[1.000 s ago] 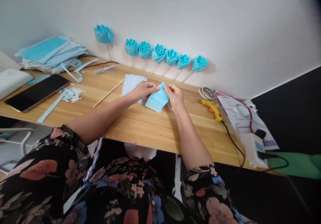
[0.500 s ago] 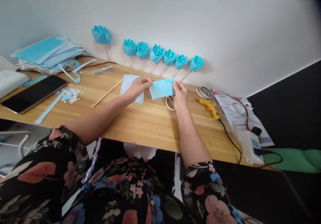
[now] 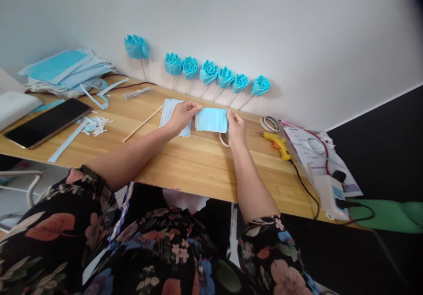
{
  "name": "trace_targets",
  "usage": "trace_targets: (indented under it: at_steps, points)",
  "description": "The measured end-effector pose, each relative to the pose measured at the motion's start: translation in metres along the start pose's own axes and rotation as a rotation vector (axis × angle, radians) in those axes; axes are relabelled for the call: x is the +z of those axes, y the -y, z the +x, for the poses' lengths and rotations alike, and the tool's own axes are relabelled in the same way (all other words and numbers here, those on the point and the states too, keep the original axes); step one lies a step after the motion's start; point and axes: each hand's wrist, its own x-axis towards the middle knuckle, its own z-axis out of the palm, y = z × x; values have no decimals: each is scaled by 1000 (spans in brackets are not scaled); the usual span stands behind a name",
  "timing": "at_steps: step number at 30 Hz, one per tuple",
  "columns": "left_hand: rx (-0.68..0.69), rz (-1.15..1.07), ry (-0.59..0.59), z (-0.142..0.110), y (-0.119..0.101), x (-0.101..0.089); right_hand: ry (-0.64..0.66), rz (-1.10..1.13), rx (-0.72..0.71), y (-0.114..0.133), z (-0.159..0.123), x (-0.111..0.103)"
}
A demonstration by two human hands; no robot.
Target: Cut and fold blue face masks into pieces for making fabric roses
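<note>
pile point(image 3: 168, 108): on tabletop point(image 3: 185, 162) | left hand point(image 3: 181, 116): overlapping pile in view, fingers pinching upper left corner of sheet point(image 3: 211, 119) | sheet: just right of pile, spread out | right hand point(image 3: 237, 128): farther right of pile, pinching sheet's right edge | advice: tension evenly, gently, keeping edges square and creases out

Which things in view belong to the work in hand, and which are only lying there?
Probably part of the work:
- held blue piece
- pale sheets
- wooden stick
- glue gun
- flowers

Probably just lying about:
- phone
- printed paper
- scraps
</note>
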Motion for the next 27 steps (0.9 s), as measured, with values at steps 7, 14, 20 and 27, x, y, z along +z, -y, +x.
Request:
trace_targets:
  at_steps: [7,14,20,27]
  points:
    - [-1,52,6,2,-2,-3,-106,-177,-137,4,-4,-1]
    - [-90,-108,105,-3,-6,-1,-106,-141,-158,4,-5,0]
    - [-234,-198,327,-11,-13,1,-186,-136,-158,6,-4,-2]
    - [-183,34,359,-9,-9,-2,-179,-121,-123,11,-3,-3]
